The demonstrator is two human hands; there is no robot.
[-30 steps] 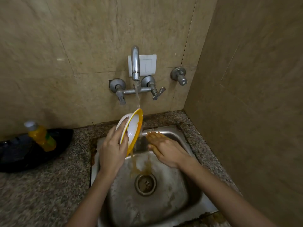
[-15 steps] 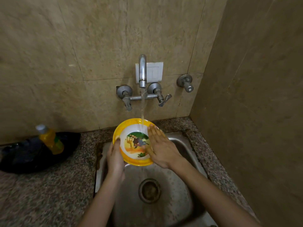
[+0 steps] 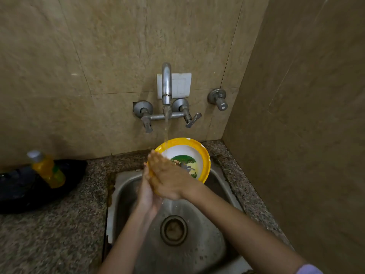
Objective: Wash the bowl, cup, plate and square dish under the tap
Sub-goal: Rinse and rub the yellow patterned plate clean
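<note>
Bowl (image 3: 187, 153) shifted right, left hand (image 3: 147, 196) holding, right hand (image 3: 169, 180) across rim

Bowl (image 3: 190, 153) under tap (image 3: 166, 84), above sink (image 3: 126, 186); bottle (image 3: 48, 169) left of sink

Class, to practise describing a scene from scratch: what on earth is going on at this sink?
A person is washing a round yellow-rimmed bowl over a steel sink. The left hand holds it tilted by its lower-left edge, while the right hand rubs flat fingers on its left rim. Water from the chrome wall tap runs onto the bowl's top edge. A yellow bottle lies on the counter, left.
</note>
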